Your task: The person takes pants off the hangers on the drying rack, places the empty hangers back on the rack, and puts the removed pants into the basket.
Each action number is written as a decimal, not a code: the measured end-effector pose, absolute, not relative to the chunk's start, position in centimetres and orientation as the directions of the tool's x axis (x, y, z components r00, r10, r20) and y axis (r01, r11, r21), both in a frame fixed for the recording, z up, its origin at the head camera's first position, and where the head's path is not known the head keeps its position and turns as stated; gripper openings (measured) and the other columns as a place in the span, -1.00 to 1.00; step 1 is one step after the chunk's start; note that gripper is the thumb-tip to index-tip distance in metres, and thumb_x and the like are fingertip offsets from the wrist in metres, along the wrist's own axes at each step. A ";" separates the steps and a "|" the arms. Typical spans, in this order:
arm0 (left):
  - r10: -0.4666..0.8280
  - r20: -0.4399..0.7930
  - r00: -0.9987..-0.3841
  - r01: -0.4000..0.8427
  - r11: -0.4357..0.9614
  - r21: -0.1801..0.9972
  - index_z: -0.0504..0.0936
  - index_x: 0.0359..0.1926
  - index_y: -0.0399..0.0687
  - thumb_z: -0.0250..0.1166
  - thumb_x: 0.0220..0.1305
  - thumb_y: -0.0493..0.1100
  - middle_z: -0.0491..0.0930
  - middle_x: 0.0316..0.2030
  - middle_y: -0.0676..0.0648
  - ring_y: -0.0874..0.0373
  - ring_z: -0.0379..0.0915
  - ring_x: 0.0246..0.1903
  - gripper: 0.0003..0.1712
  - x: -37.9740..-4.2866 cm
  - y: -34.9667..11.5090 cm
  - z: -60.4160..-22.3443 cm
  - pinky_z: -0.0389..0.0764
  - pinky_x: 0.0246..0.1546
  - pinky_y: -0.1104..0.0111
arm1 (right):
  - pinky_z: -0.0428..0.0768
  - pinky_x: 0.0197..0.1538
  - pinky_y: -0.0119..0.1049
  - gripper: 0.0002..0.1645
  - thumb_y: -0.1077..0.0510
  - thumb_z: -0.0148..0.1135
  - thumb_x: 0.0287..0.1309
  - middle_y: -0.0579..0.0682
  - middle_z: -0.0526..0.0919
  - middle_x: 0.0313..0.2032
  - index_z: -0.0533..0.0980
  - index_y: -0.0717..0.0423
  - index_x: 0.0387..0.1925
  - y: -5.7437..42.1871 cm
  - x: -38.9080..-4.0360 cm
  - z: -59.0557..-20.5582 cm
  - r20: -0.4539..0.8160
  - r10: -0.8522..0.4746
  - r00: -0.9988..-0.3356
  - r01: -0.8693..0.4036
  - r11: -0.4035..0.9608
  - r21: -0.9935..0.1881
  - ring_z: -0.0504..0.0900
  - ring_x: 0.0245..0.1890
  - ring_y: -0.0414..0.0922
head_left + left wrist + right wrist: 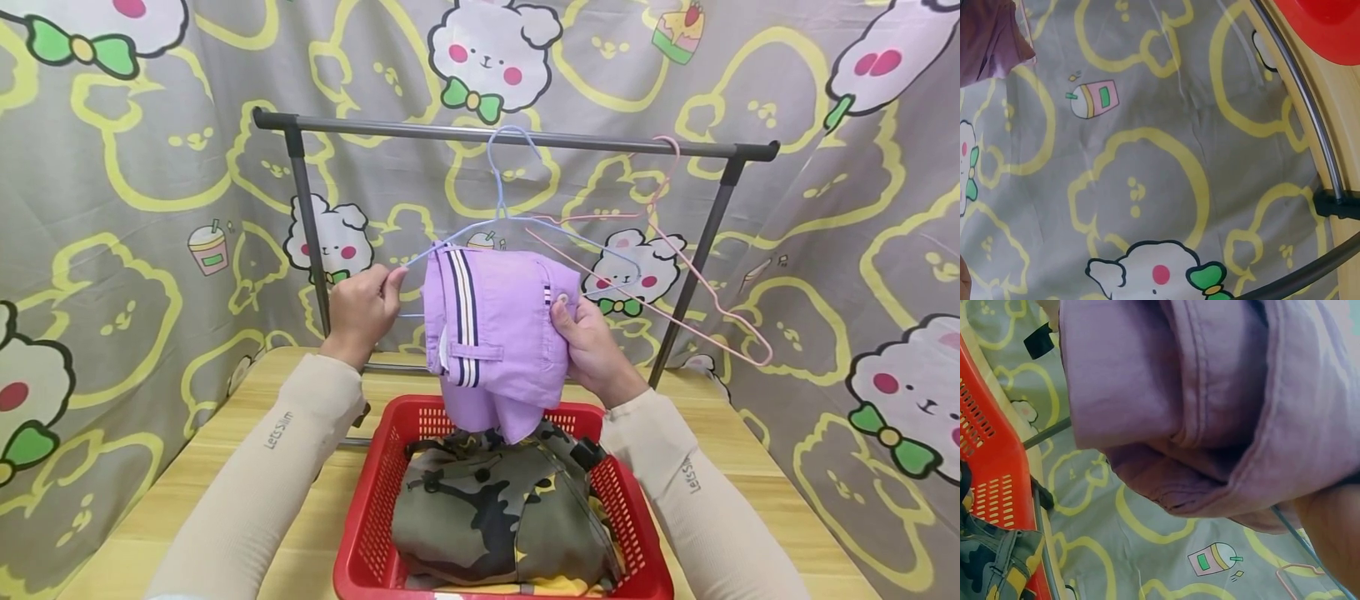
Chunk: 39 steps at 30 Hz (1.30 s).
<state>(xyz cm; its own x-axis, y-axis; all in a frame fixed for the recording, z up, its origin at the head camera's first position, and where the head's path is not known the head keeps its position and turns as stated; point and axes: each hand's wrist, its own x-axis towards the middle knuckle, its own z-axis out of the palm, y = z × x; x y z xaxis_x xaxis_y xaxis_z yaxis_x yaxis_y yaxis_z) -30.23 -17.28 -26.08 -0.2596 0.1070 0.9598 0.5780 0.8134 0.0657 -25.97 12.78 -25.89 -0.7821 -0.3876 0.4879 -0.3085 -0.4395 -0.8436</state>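
In the head view my left hand (365, 308) pinches the left end of a light blue wire hanger (501, 218), whose hook is at the rail. Purple pants (510, 321) with a dark and white striped band are draped over the hanger's lower part, bunched up. My right hand (600, 346) grips them by their right edge, thumb in front near a button. Folded layers of the purple pants (1222, 394) fill much of the right wrist view. Only a corner of the cloth (994, 44) shows in the left wrist view.
A dark metal clothes rack (420, 129) stands on the wooden table (157, 517). From its rail hangs a pink wire hanger (705, 287), right of the blue one. Below the pants sits a red basket (352, 525) holding camouflage clothing (480, 508). Patterned curtains surround the table.
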 end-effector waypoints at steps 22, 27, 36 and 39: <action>0.101 0.945 -0.312 0.550 0.830 0.093 0.39 -0.65 -0.25 0.30 0.29 -0.17 0.29 -0.80 -0.12 0.00 0.23 -0.82 -0.57 -30.4 -17.9 -26.3 0.24 -0.78 0.26 | 0.64 -0.25 -0.31 -0.62 -0.08 0.20 0.23 -0.04 0.64 -0.33 0.42 0.10 -0.11 13.6 -26.1 -25.9 0.527 -0.370 -0.765 -0.351 -0.446 -0.823 0.66 -0.34 -0.20; 0.095 0.950 -0.299 0.546 0.833 0.088 0.41 -0.65 -0.26 0.32 0.26 -0.19 0.30 -0.80 -0.13 -0.01 0.23 -0.82 -0.59 -30.7 -18.2 -26.6 0.26 -0.78 0.23 | 0.63 -0.24 -0.33 -0.64 -0.07 0.17 0.25 -0.04 0.63 -0.32 0.42 0.11 -0.12 13.8 -26.0 -25.8 0.547 -0.382 -0.745 -0.365 -0.453 -0.813 0.66 -0.33 -0.20; 0.106 0.952 -0.288 0.550 0.832 0.074 0.42 -0.64 -0.26 0.31 0.27 -0.18 0.35 -0.79 -0.14 -0.04 0.28 -0.81 -0.59 -30.9 -18.4 -27.0 0.30 -0.79 0.19 | 0.63 -0.26 -0.34 -0.66 -0.07 0.18 0.26 -0.06 0.63 -0.33 0.43 0.10 -0.14 14.4 -25.6 -25.4 0.565 -0.422 -0.709 -0.385 -0.440 -0.811 0.65 -0.34 -0.21; 0.090 0.952 -0.293 0.544 0.834 0.088 0.43 -0.64 -0.27 0.32 0.26 -0.17 0.34 -0.79 -0.15 -0.03 0.27 -0.81 -0.59 -31.0 -18.5 -27.1 0.29 -0.78 0.21 | 0.64 -0.26 -0.33 -0.67 -0.05 0.17 0.28 -0.05 0.63 -0.33 0.42 0.11 -0.14 14.8 -25.6 -25.5 0.567 -0.447 -0.692 -0.383 -0.439 -0.813 0.66 -0.34 -0.21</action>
<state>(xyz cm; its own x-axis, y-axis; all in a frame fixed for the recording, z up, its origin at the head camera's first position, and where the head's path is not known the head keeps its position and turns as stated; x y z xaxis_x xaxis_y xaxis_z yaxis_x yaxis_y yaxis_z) -30.96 -18.47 -27.09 -0.2928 0.0899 0.9519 0.5439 0.8344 0.0885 -25.58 14.77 -25.52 -0.6915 -0.4473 0.5672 -0.3827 -0.4391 -0.8129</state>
